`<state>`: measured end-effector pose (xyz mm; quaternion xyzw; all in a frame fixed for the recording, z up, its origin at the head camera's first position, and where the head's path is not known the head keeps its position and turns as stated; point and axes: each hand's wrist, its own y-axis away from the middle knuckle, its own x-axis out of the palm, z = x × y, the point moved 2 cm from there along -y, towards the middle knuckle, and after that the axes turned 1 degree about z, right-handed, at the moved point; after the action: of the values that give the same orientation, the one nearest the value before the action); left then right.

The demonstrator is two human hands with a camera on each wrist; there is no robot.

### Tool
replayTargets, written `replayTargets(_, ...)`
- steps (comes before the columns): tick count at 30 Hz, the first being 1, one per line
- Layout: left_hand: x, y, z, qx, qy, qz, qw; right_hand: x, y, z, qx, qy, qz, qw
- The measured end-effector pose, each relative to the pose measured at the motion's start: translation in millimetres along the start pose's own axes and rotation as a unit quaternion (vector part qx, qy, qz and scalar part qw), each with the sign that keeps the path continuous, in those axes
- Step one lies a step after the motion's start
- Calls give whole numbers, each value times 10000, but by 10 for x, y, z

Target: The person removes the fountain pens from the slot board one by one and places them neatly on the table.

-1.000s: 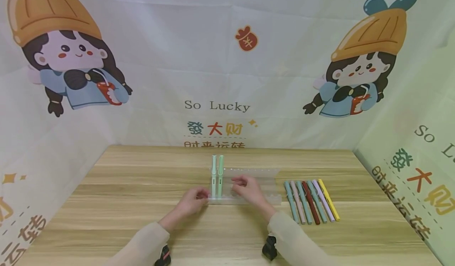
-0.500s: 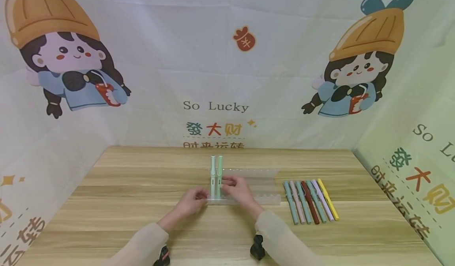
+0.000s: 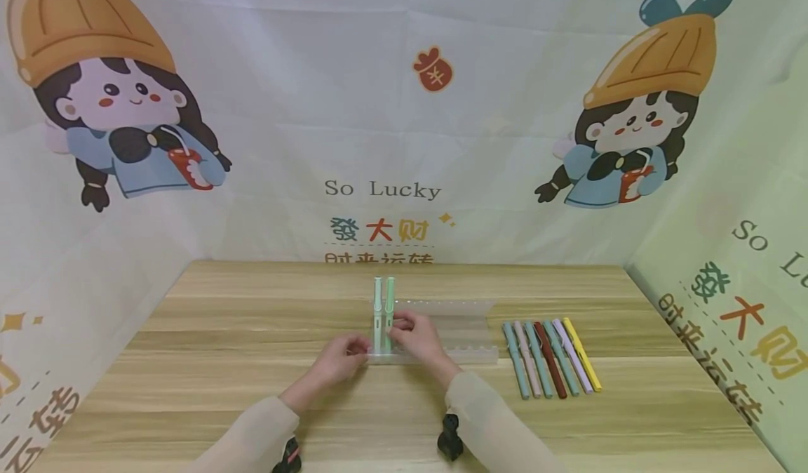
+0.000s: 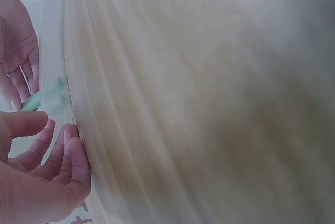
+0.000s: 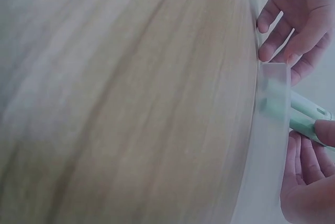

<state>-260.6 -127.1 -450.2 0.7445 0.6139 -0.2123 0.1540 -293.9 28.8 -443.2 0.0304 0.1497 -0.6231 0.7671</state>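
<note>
A clear plastic pen stand [image 3: 467, 355] sits mid-table, with two capped pens standing in its left end. One is a pale mint pen [image 3: 378, 297]; beside it on the right is a green pen [image 3: 390, 296]. My right hand [image 3: 418, 336] pinches the green pen low on its barrel, thumb on one side and fingers behind, as the right wrist view shows. At the stand's left end, my left hand [image 3: 341, 358] has its fingertips right at the corner, fingers loosely bent and thumb apart from them. In the left wrist view the stand's frosted front strip [image 4: 52, 51] runs up from those fingertips.
Right of the stand, several capped pens lie side by side on the wooden table [image 3: 303, 290]: blue-green, pink, a dark red pen [image 3: 551, 361], a lilac pen [image 3: 573, 356] and a yellow pen [image 3: 583, 355]. A printed cloth [image 3: 492, 178] hangs behind and along both sides.
My right hand has moved left along the stand to the green pen and taken hold of it. The left hand has stayed at the stand's left end.
</note>
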Motion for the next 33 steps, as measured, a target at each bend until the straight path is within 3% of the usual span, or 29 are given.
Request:
replayTargets(2, 0, 3, -2, 22, 4, 8, 10000, -10, 43, 91, 10, -37, 4, 10000)
replayTargets(10, 1, 8, -3, 17, -55, 2, 10000, -19, -5, -10, -115, 51, -166, 9998)
replayTargets(20, 3, 12, -7, -1, 13, -10, 10000, -78, 1, 97, -72, -36, -499, 9987)
replayTargets(33, 3, 21, -8, 51, 140, 91, 9998, -307, 12, 91, -35, -560, -346, 9978)
